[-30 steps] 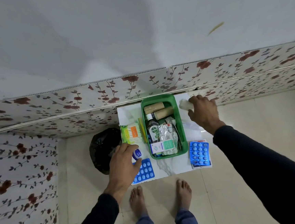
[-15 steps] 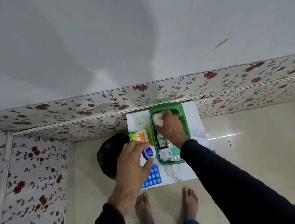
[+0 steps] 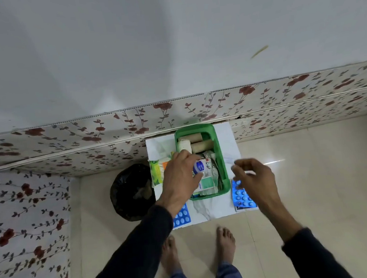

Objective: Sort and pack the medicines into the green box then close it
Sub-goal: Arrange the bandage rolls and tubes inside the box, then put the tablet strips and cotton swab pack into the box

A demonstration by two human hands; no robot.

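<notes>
**White roll is in, little jar comes next**

Now the right hand (image 3: pixel 253 177) has left the green box (image 3: pixel 220 155) and hovers empty, fingers loosely spread, above a blue pill sheet (image 3: pixel 243 198) on the worktop (image 3: pixel 227 139). It dropped the white roll (image 3: pixel 184 146) inside. Meanwhile the left hand (image 3: pixel 179 179) has carried the small blue-label jar (image 3: pixel 198 166) over the box. Its writing is too blurry to read.
</notes>
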